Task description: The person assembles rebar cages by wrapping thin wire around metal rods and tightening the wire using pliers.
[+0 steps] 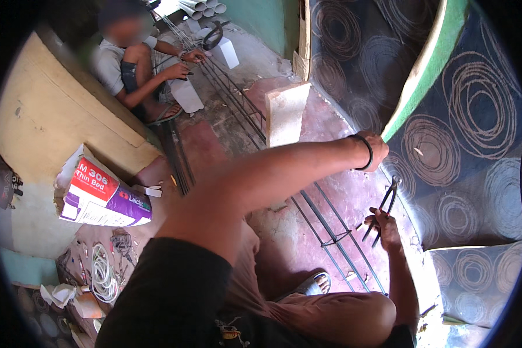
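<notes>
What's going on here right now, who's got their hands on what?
The wearer sits on the floor beside a long cage of steel rods. Their right hand holds a pair of pincers just above it, near one of the wire ties. Their left hand, with a black wristband, reaches across to the green edge of a patterned panel. Farther along, another person crouches with both hands on the same rods. A torn cement bag and a coil of white wire lie to the left.
</notes>
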`<state>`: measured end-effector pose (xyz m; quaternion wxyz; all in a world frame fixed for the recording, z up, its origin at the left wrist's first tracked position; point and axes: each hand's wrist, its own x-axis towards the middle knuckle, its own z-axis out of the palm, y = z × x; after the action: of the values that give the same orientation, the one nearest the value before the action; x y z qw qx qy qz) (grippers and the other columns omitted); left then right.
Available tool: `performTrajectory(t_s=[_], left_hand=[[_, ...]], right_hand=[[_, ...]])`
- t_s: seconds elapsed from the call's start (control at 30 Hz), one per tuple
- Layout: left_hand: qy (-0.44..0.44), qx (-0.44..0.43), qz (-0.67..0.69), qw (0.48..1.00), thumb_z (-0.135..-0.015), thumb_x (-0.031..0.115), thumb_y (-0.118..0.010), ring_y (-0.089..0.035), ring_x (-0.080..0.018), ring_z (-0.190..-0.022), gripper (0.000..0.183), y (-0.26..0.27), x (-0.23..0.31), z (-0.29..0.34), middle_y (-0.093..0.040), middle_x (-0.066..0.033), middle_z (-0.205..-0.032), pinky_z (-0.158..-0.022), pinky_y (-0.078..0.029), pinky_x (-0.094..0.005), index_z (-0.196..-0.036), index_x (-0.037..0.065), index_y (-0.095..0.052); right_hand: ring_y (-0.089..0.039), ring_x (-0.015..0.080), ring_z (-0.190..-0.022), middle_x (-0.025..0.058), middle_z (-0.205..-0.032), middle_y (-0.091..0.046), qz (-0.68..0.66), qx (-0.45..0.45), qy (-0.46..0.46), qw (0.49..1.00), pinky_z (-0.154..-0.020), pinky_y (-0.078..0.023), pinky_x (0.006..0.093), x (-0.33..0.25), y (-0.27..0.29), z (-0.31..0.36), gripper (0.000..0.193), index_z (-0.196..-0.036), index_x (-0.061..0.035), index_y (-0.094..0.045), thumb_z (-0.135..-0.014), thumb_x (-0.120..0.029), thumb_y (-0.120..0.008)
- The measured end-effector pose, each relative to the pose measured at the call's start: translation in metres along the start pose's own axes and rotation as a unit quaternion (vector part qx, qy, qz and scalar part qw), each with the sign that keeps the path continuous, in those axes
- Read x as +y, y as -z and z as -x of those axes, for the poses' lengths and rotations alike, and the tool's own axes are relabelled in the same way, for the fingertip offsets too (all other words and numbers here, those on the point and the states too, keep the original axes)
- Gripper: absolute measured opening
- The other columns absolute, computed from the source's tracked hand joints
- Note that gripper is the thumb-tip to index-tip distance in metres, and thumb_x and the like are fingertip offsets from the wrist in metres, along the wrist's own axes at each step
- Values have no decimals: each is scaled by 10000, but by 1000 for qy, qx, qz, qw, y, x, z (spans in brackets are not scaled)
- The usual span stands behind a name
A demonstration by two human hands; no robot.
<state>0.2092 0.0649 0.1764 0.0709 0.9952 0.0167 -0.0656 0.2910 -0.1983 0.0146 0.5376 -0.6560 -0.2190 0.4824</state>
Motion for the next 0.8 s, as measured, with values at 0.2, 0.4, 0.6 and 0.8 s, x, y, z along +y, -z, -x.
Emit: performTrajectory(t_s=[0.2, 0.4, 0.6, 0.8], left_hand=[[216, 401, 379, 806, -811, 113, -655, -622, -354, -993, 207, -61, 15, 21, -659, -176, -973, -884, -485, -417, -986, 4, -657], [446, 641, 347, 520, -774, -7, -671, -424, -388, -1228, 533, -149, 47, 41, -459, -231, -1273, -1061, -325, -464, -1250, -30, -434], [535, 491, 620, 297, -939, 145, -554, -366, -401, -1337, 575, -157, 57, 51, -370, -300, -1415, -1126, -299, -427, -1395, -96, -300], [508, 490, 673, 219, -972, 220, -487, -477, -371, -1238, 481, -157, 38, 52, -471, -280, -1329, -1042, -376, -414, -1328, -91, -398]], right_hand=[[-643, 150, -775, 78, -936, -693, 71, 82, 30, 994, -629, -432, 266, 7, 0, -13, 520, -1317, 42, -503, -949, -316, -588], [-635, 187, -702, 136, -834, -682, 403, 33, 65, 912, -592, -457, 387, -94, -26, -50, 384, -1202, 13, -595, -934, -261, -567], [-633, 390, -833, 215, -886, -658, 605, -26, 167, 778, -742, -481, 451, -148, -72, -92, 339, -1251, -27, -566, -920, -93, -534], [-478, 348, -1223, 170, -1324, -491, 785, -82, 203, 579, -976, -461, 440, -154, -101, -100, 662, -1459, -137, -379, -848, 15, -585]])
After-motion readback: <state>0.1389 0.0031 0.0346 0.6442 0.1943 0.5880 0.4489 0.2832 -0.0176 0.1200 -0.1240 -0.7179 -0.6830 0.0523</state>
